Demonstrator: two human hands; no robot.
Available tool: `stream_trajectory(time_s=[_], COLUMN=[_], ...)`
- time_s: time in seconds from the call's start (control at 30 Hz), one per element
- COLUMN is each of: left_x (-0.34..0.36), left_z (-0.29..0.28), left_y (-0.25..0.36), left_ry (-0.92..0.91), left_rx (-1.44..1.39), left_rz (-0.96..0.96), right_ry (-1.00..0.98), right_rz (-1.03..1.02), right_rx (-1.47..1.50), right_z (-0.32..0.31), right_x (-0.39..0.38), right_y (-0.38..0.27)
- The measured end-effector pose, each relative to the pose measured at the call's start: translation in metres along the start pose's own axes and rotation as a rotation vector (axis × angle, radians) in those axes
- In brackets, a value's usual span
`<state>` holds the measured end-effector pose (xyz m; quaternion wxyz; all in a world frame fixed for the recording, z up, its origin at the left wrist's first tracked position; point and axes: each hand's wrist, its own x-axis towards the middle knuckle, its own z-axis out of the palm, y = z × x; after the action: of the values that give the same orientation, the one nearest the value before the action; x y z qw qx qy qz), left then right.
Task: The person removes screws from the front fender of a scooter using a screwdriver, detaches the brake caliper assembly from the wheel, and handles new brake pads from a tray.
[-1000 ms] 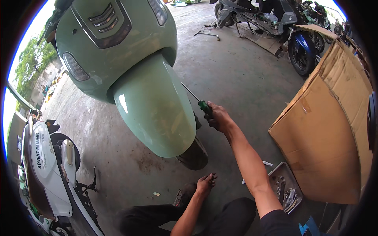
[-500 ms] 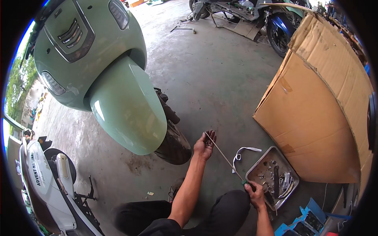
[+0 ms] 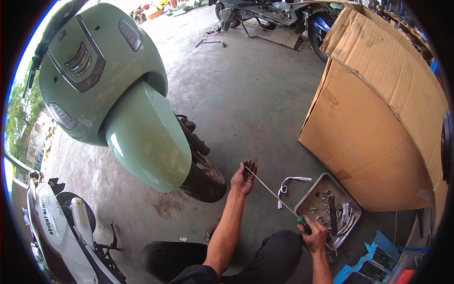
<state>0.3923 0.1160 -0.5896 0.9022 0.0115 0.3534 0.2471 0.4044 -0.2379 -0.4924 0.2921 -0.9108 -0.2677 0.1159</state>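
Note:
My right hand (image 3: 312,236) grips the green handle (image 3: 303,223) of a long screwdriver (image 3: 273,194) over the edge of a metal tray (image 3: 350,193) holding several small metal parts and dark pieces. My left hand (image 3: 243,179), palm up with curled, darkened fingers, holds the far end of the blade near the front tyre (image 3: 205,184) of a pale green scooter (image 3: 146,137). A white strap (image 3: 283,188) lies on the floor between that hand and the tray.
A large folded cardboard piece (image 3: 364,137) stands at the right. A white scooter (image 3: 59,213) is at the left, a partly stripped one (image 3: 265,16) at the back. Blue tool cases (image 3: 380,258) lie at lower right, a T-handled tool (image 3: 210,42) on the far floor.
My right hand has brought the screwdriver down and right from beside the green fender to the tray. My left hand has risen to the blade's end. The view has shifted.

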Motion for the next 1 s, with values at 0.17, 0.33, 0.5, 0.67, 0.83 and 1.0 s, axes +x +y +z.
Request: stream_trajectory(time_s=[0.17, 0.33, 0.5, 0.67, 0.83, 1.0], left_x=[0.008, 0.016, 0.011, 0.001, -0.016, -0.024], left_z=[-0.003, 0.002, 0.029, 0.059, 0.067, 0.070], left_y=[0.008, 0.030, 0.066, 0.071, 0.082, 0.101], left_ry=[0.009, -0.047, -0.191, -0.343, -0.418, -0.452], left_rx=[-0.022, -0.010, -0.016, 0.098, 0.064, 0.074], left_rz=[0.058, 0.144, 0.281, 0.353, 0.392, 0.319], right_ry=[0.019, -0.137, -0.091, -0.066, 0.001, -0.012], right_rz=[-0.069, 0.073, -0.214, -0.297, -0.478, -0.561], right_rx=[0.088, 0.410, 0.442, 0.583, 0.767, 0.788], right_z=[0.002, 0.004, 0.002, 0.042, 0.076, 0.085], right_x=[0.019, 0.042, 0.073, 0.139, 0.219, 0.258], right_y=[-0.006, -0.016, -0.045, -0.111, -0.198, -0.253])
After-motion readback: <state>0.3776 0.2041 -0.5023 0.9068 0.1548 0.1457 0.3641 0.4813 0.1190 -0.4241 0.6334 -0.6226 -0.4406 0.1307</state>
